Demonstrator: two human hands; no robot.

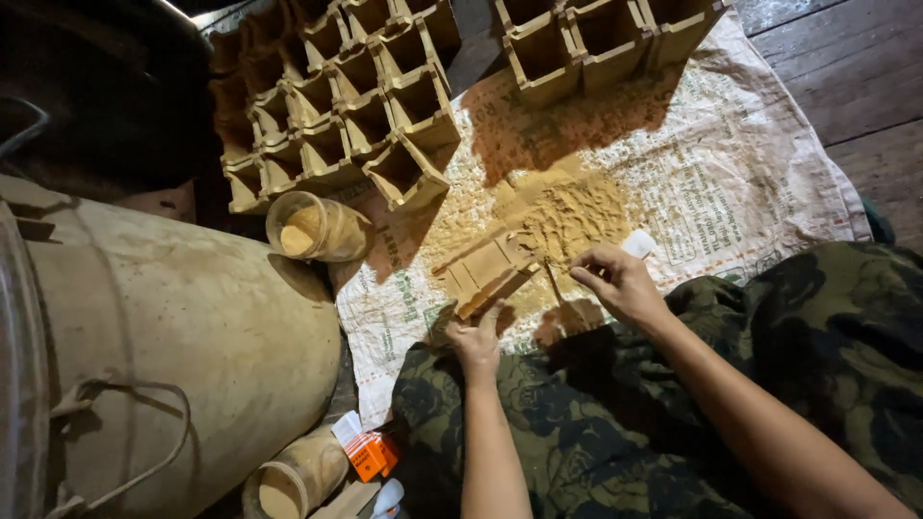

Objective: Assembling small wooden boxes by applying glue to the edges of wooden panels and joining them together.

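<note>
Left hand (476, 341): fingertips closed against the near edge of a flat tan wooden block (486, 274), steadying it.
Right hand (620, 281): fingers pinched narrow on a thin wooden stick (555, 284), its tip at the block's right end.
Block position: lying on a printed white woven sack (750, 173), beside a loose pile of yellow-brown powder (567, 216).
Surroundings: rows of square tan open-topped boxes (336, 106) beyond; clear plastic jar of powder (312, 228) to the left.
</note>
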